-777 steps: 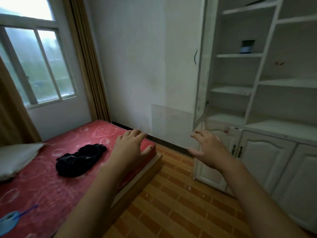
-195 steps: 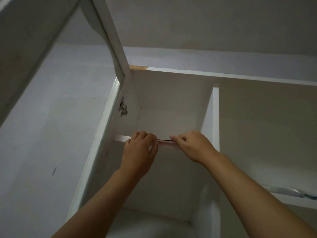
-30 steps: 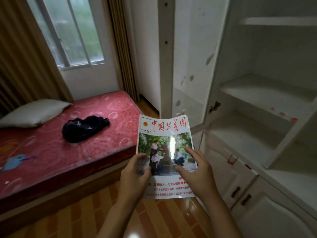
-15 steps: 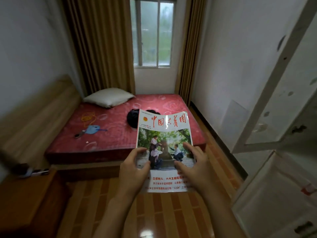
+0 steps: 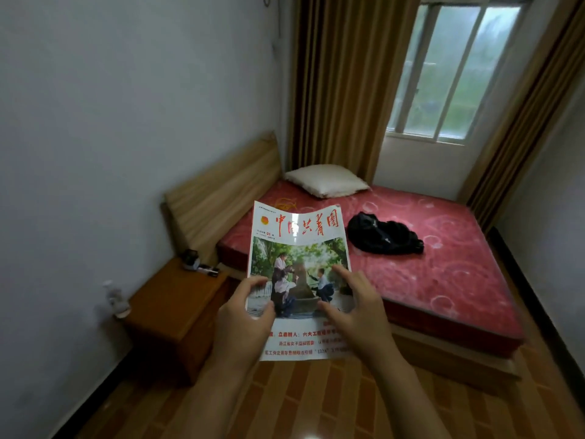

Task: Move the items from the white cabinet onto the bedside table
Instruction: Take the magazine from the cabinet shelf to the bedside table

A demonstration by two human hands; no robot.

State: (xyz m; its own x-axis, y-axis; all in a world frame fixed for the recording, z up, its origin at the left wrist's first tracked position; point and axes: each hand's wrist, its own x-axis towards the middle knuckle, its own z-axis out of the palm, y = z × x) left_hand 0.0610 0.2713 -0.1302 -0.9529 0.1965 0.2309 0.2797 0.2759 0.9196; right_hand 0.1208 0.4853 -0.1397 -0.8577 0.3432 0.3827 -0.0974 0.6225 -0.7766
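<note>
Magazine, thin and glossy with red Chinese title characters and a garden photo (image 5: 297,280), is hanging upright in mid-air as I am gripping it with both hands, left hand (image 5: 243,321) and right hand (image 5: 357,312) curling round its lower edges, near the orange wooden bedside desk (image 5: 171,312).

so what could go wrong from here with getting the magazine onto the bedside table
1. The magazine is thin and already bowing at the top; held only at its lower part by the left hand and right hand, it may flop or slip from the grip.
2. Small dark items sit at the back of the bedside table; sliding the magazine in could knock them.
3. A spray bottle stands beside the table near the wall and could be bumped.
</note>
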